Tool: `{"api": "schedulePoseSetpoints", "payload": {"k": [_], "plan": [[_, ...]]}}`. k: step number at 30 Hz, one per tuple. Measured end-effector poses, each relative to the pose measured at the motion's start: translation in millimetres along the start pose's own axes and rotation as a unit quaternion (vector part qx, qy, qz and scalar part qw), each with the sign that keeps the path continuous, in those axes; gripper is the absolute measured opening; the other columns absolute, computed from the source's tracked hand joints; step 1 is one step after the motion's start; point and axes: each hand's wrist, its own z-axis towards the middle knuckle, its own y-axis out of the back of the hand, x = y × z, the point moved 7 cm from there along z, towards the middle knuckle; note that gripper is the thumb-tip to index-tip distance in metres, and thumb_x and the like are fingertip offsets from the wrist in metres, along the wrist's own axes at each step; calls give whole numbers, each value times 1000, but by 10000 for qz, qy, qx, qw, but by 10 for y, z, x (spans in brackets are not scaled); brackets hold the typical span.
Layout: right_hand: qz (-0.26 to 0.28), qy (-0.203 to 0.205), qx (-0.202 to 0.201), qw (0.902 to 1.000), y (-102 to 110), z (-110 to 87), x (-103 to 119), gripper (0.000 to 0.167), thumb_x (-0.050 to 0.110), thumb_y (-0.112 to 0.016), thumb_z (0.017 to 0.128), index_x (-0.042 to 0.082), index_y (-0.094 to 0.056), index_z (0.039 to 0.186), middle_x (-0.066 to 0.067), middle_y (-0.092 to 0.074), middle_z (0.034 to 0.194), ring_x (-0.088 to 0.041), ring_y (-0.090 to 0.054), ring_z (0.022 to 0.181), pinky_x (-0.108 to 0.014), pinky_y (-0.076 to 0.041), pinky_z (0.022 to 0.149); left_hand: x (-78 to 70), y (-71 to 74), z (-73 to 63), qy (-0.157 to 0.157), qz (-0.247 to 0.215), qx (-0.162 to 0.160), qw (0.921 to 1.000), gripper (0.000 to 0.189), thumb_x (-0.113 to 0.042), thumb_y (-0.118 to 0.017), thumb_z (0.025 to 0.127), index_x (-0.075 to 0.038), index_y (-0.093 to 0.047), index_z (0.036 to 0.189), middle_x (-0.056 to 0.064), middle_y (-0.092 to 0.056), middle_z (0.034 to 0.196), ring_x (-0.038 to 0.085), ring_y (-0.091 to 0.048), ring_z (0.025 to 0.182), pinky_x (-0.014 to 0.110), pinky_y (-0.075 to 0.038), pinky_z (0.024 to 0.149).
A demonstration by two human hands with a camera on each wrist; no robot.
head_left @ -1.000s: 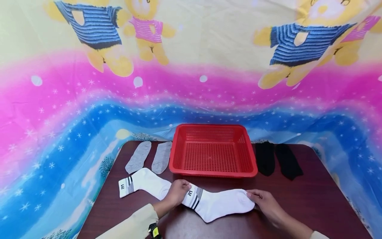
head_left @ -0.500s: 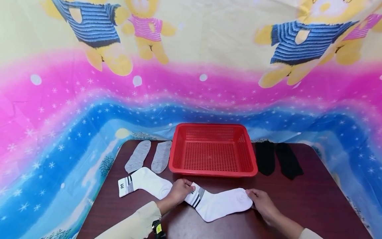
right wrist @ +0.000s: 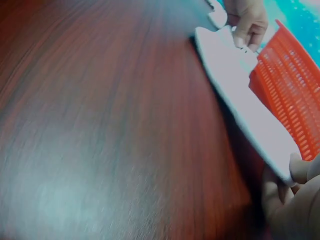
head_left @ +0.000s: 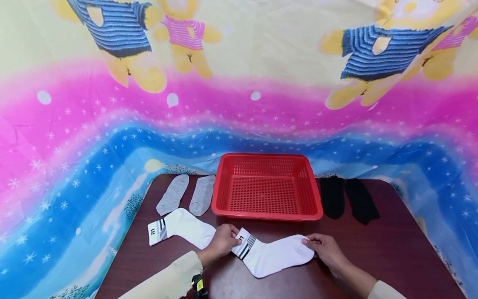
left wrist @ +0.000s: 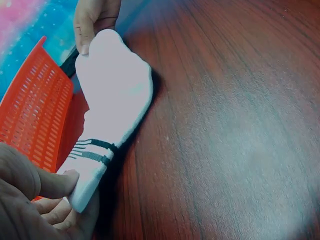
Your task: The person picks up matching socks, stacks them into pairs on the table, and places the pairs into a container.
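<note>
A white striped crew sock (head_left: 278, 254) stretches between a person's two hands over a dark wood-grain table (head_left: 373, 257), just in front of a red perforated plastic basket (head_left: 267, 216). The left hand (head_left: 222, 241) pinches the cuff between thumb and fingers; the right hand (head_left: 328, 251) pinches the toe. With an end apiece, neither hand is nearer: the sock lies to the right of the left hand and to the left of the right. Its long axis runs side to side, roughly along the basket's near edge, with the toe pointing right, the cuff left and the heel bulging toward the person. Whether it is wholly off the tabletop cannot be told. Beyond the left hand, a matching white crew sock (head_left: 188, 228) lies with its cuff to the left and its toe end just beside that hand; contact between them cannot be made out.
</note>
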Motion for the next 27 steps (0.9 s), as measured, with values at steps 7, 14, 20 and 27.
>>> {"api": "schedulePoseSetpoints", "payload": {"k": [7, 14, 20, 27], "plan": [[933, -238, 742, 9926, -31, 12, -13, 37, 18, -65, 101, -10, -63, 124, -1, -70, 101, -9, -66, 89, -28, -58, 78, -3, 54, 20, -128, 270, -174, 9994, 12, 7, -78, 79, 7, -70, 87, 11, -70, 72, 8, -57, 65, 22, -48, 57], [724, -94, 658, 9952, 25, 28, 51, 41, 23, -70, 97, -9, -63, 123, 0, -72, 98, -10, -67, 87, -28, -59, 76, -13, 70, 13, -229, 386, -250, 9987, 11, 7, -79, 76, 6, -70, 83, 7, -68, 68, 7, -56, 62, 22, -47, 55], [-97, 193, -10, 9998, 82, 69, 89, 41, 21, -81, 87, -6, -69, 115, -5, -76, 88, -11, -68, 77, -27, -57, 65, -39, 46, 30, -472, 731, -355, 9956, 11, 4, -81, 74, 4, -71, 78, 3, -66, 65, 6, -54, 61, 22, -46, 55], [-727, 289, -271, 9966, 106, 110, 103, 35, 20, -85, 82, -2, -73, 107, -4, -75, 84, -12, -65, 75, -27, -55, 63, -87, 24, 32, -720, 1370, -464, 9869, 17, 1, -84, 73, -3, -67, 74, -1, -56, 61, 8, -46, 60, 24, -40, 55]]}}
